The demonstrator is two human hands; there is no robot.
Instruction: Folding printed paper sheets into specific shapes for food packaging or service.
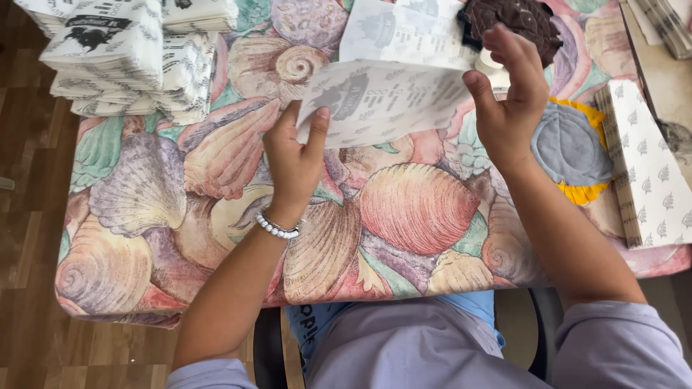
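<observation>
lap: lilac-grey garment and a blue patch at 6 o'clock, nearest the camera; soft cloth, loosely creased
wrist: a white bead bracelet (278, 227) sits on the left wrist; small round glossy beads
left hand (294, 160): at about 10 o'clock from centre; thumb and fingers pinched shut on the left end of the printed paper sheet (382, 101)
right hand (509, 97): at 1 o'clock; fingers spread and half curled, touching the sheet's right end; whether it truly grips i cannot tell
sheet: thin, pale, patterned with small grey marks; held just above the table between both hands, bowed and partly bent over; it looks mid-fold
step: judged a folding of the sheet; squaring the edges would call for the right hand to close on its end
tablecloth (404, 209): matte fabric, large seashells in pink, peach and green
right edge: at 3 o'clock a flat white packet with grey motifs (645, 176); beside it a grey round pad with yellow trim (573, 151)
far left: at 11 o'clock a stack of folded printed papers (130, 54), soft-edged
far top: at 12 o'clock another flat sheet (400, 32); at 1 o'clock a dark brown lacy piece (515, 21)
</observation>
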